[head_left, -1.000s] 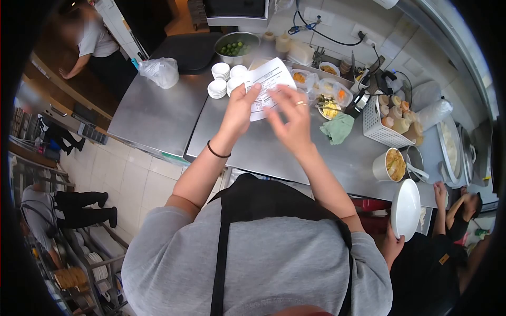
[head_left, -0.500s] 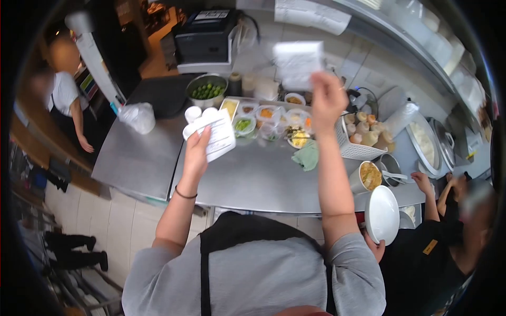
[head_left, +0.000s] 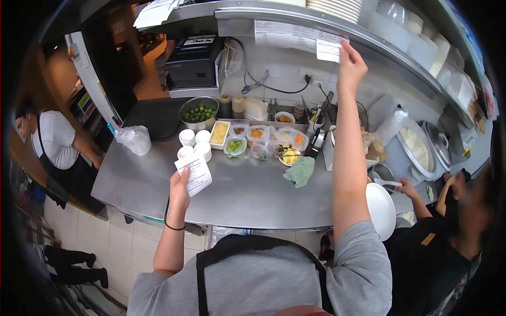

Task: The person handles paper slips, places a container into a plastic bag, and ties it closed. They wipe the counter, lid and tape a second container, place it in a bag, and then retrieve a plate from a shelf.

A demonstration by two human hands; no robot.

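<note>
My left hand pinches a printed receipt above the near-left part of the steel counter. My right hand is raised to the shelf edge and grips a second, smaller paper slip by its right side. That slip overlaps a row of order slips hanging under the shelf rail. Stacked white cups stand just beyond the receipt in my left hand. Tubs of chopped toppings and a green cloth lie between my arms.
A bowl of green limes, a black printer and a plastic bag are at the back left. At right, a co-worker holds a white bowl near a pot. Another person stands left.
My right hand has risen with its slip to the hanging row under the shelf. My left hand has come lower and nearer with the receipt. The white bowl has moved slightly.
</note>
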